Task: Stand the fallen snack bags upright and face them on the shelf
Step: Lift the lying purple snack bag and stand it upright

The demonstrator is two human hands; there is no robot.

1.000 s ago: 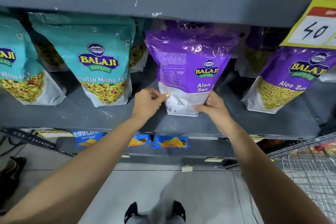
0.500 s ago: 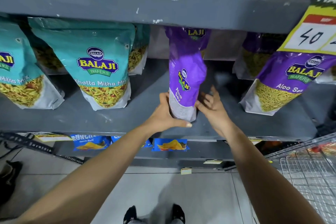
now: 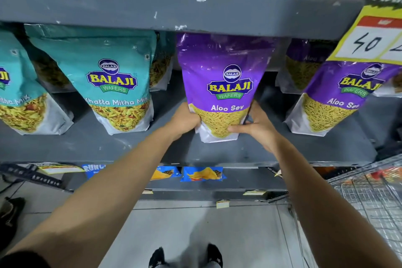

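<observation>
A purple Aloo Sev bag [image 3: 224, 76] stands upright at the middle of the grey shelf [image 3: 87, 148], its front label facing me. My left hand [image 3: 185, 121] grips its lower left side and my right hand [image 3: 257, 127] grips its lower right side, thumb across the front. A second purple Aloo Sev bag [image 3: 339, 98] leans to the right of it. Teal Khatta Mitha Mix bags [image 3: 113, 80] stand to the left, labels forward. More bags stand behind in shadow.
The shelf above [image 3: 174, 2] overhangs the bag tops. A yellow price sign [image 3: 374, 35] hangs at the upper right. Blue chip packets [image 3: 203, 174] lie on the lower shelf. A wire cart [image 3: 369, 198] stands at the right, over the tiled floor.
The purple bag showed its back, then turned edge-on, and now faces front. Both hands stayed on its base and turned it.
</observation>
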